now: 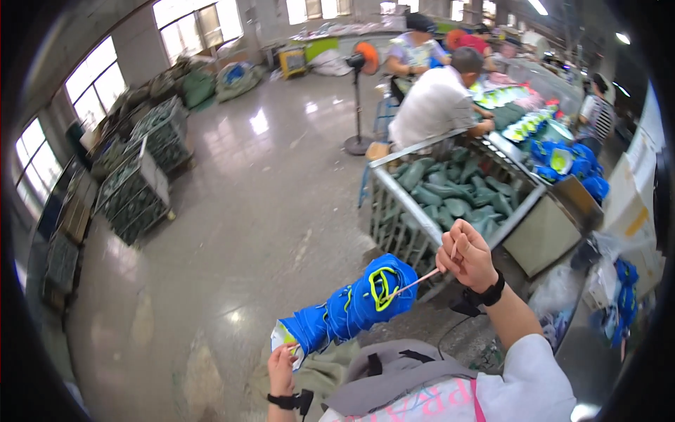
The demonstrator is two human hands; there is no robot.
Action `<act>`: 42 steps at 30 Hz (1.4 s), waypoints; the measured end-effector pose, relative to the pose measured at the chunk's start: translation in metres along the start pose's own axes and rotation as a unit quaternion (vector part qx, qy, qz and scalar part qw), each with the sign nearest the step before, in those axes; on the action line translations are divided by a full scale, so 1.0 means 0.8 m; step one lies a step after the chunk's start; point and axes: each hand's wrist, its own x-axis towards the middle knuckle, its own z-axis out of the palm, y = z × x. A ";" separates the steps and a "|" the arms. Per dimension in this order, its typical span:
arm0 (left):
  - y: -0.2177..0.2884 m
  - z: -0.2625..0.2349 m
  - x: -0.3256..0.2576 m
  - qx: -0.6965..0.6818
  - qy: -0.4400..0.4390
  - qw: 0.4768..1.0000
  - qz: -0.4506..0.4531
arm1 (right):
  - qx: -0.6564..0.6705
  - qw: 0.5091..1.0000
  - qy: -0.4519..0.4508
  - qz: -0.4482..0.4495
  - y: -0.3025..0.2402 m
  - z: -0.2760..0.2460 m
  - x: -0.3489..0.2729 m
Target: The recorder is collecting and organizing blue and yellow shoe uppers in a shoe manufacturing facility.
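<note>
A long bundle of nested blue pieces (351,307) with yellow-green trim, which look like shoe uppers, hangs slantwise between my hands. From the yellow-green-edged opening at its upper right end runs a thin pinkish cord (420,282), drawn taut. My right hand (467,256) is closed in a fist around that cord, higher than the bundle. At the bundle's lower left end, where white and yellow-green show, my left hand (280,366) pinches what appears to be a short pinkish cord end. Both wrists wear black bands.
Just ahead stands a metal cage bin (394,204) full of dark green foot-shaped forms. Beyond it a person in white (432,105) works at a table with blue and yellow-green pieces. A standing fan (357,98) is farther off; more caged bins (137,193) line the left.
</note>
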 end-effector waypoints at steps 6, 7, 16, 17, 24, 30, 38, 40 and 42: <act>-0.050 -0.013 0.099 -0.103 0.125 0.985 -0.052 | 0.054 0.993 -0.039 0.095 0.142 -0.017 0.138; -0.055 -0.012 0.116 -0.094 0.130 0.986 -0.053 | 0.063 0.991 -0.032 0.116 0.163 -0.025 0.160; -0.106 0.026 0.380 0.095 0.186 0.960 -0.184 | -0.614 0.673 -0.322 0.258 0.382 -0.230 0.315; -0.098 0.026 0.416 0.095 0.197 0.958 -0.183 | -0.642 0.615 -0.345 0.302 0.398 -0.249 0.332; -0.022 -0.020 0.574 0.463 0.145 0.853 -0.194 | -0.580 0.539 -0.434 0.430 0.490 -0.359 0.442; -0.148 -0.115 0.654 0.418 -0.110 0.875 -0.219 | -0.441 0.579 -0.524 0.442 0.561 -0.382 0.611; -0.099 -0.087 1.011 0.482 -0.130 0.857 -0.126 | -0.445 0.552 -0.530 0.465 0.624 -0.386 0.894; -0.071 -0.096 1.072 0.515 -0.146 0.838 -0.108 | -0.377 0.607 -0.475 0.514 0.629 -0.378 0.971; -0.052 -0.098 1.136 0.547 -0.162 0.817 -0.084 | -0.343 0.637 -0.440 0.532 0.646 -0.387 1.021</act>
